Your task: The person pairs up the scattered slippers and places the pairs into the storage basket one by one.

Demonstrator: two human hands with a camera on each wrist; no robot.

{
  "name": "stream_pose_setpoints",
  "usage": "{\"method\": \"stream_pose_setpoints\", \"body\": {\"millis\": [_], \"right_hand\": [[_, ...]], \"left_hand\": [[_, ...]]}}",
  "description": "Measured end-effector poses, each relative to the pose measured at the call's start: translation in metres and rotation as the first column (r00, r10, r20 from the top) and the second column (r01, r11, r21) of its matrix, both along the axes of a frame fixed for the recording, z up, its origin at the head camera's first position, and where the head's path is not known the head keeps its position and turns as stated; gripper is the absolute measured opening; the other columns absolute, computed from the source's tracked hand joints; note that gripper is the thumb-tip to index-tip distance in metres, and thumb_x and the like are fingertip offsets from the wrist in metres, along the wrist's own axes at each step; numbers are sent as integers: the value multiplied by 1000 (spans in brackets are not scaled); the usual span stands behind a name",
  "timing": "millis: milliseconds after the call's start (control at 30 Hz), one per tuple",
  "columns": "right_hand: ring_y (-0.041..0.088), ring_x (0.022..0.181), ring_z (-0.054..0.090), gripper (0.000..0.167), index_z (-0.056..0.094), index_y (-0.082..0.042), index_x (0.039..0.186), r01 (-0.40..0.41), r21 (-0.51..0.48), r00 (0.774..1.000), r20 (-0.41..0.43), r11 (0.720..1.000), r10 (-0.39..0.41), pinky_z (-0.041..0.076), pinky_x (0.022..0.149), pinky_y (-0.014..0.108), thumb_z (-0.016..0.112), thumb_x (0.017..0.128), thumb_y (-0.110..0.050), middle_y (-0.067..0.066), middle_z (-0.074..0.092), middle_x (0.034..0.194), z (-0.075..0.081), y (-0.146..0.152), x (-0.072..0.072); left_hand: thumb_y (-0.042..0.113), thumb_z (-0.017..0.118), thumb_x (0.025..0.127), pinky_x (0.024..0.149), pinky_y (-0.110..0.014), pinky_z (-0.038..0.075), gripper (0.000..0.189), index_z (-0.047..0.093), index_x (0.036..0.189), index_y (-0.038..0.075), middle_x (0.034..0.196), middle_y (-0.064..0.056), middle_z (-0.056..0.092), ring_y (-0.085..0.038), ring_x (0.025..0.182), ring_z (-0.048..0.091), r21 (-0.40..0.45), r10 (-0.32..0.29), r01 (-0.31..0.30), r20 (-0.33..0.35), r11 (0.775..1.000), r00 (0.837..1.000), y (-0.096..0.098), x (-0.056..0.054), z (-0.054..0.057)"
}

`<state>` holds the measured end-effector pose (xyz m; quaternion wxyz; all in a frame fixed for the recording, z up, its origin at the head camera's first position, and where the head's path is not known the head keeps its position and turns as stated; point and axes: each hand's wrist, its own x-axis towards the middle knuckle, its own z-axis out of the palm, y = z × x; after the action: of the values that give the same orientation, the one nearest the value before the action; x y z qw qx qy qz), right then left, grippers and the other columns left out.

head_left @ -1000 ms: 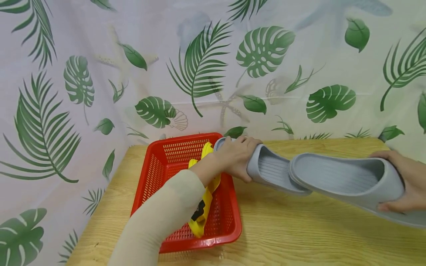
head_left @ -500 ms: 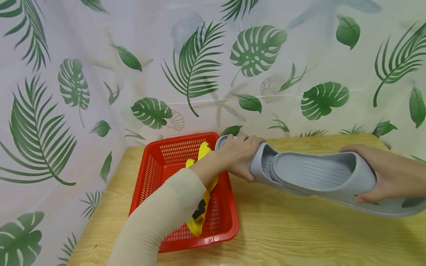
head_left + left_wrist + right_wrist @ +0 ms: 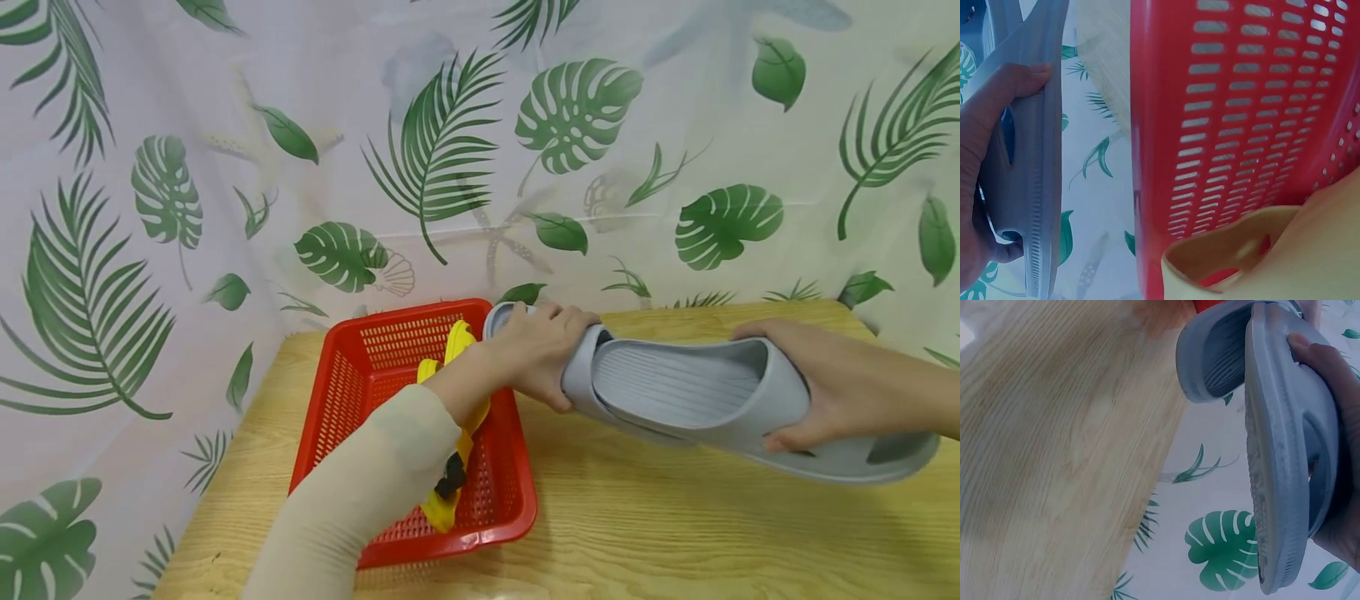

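Two grey slide slippers are held above the table beside the basket. My left hand (image 3: pixel 536 350) grips one slipper (image 3: pixel 579 379) across its upper; in the left wrist view the thumb curls over that slipper (image 3: pixel 1035 162). My right hand (image 3: pixel 840 383) grips the other slipper (image 3: pixel 678 385) round its upper, thumb on the near side. The heel end of the right-hand slipper overlaps the left-hand one, hiding most of its footbed. In the right wrist view the right-hand slipper (image 3: pixel 1275 450) stands on edge, showing its sole rim.
A red perforated basket (image 3: pixel 420 552) stands left of the slippers, under my left forearm. Inside lie yellow shoes (image 3: pixel 444 510) with a black patch, partly hidden by the sleeve (image 3: pixel 360 492). Leaf-printed cloth (image 3: pixel 315 167) hangs behind the wooden table (image 3: pixel 675 533).
My right hand has moved left with its slipper, which now overlaps the other slipper further. My left hand keeps its grip nearly in place. The view has shifted slightly.
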<state>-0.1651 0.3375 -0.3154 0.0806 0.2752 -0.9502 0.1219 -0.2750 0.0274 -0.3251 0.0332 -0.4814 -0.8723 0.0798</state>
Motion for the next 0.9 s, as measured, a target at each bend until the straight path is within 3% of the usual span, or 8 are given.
{"method": "stream_pose_setpoints", "body": {"millis": [133,300,433,700,900], "right_hand": [[6,84,51,101,44,-4,125,-18,-32,1000,-17,999,18,44,62,24,91,47,-47,3,57,106,-3,-4,0],[8,86,52,99,42,-6,127,-11,-73,999,51,997,15,45,64,24,90,51,-47,3,56,108,-4,-13,-2],[11,86,53,98,41,-6,128,-5,-109,997,81,994,14,46,63,24,89,53,-47,3,56,107,-4,-23,-5],[12,86,54,92,45,-7,124,-35,-147,999,25,989,39,46,63,25,90,52,-43,2,57,106,-11,-41,-14],[15,87,54,93,44,-10,124,-24,-135,1000,8,991,25,45,63,27,90,51,-44,3,57,107,-14,-44,-15]], "left_hand": [[61,71,65,89,-49,42,100,28,142,15,130,0,47,-21,119,43,19,-15,15,2,1000,1000,0,1,-5],[62,70,65,91,-48,41,98,28,141,15,133,0,45,-20,120,43,47,-55,55,-7,997,998,2,5,-8],[64,68,64,95,-47,39,100,29,142,15,135,0,45,-20,120,44,45,-70,72,-52,996,996,6,8,-10],[67,68,62,90,-48,40,104,29,143,14,137,1,45,-19,121,44,21,-58,60,-111,998,992,7,12,-11],[72,63,65,89,-46,40,107,26,148,16,144,1,40,-19,127,39,13,-80,82,-144,997,986,-5,11,-8]]}}
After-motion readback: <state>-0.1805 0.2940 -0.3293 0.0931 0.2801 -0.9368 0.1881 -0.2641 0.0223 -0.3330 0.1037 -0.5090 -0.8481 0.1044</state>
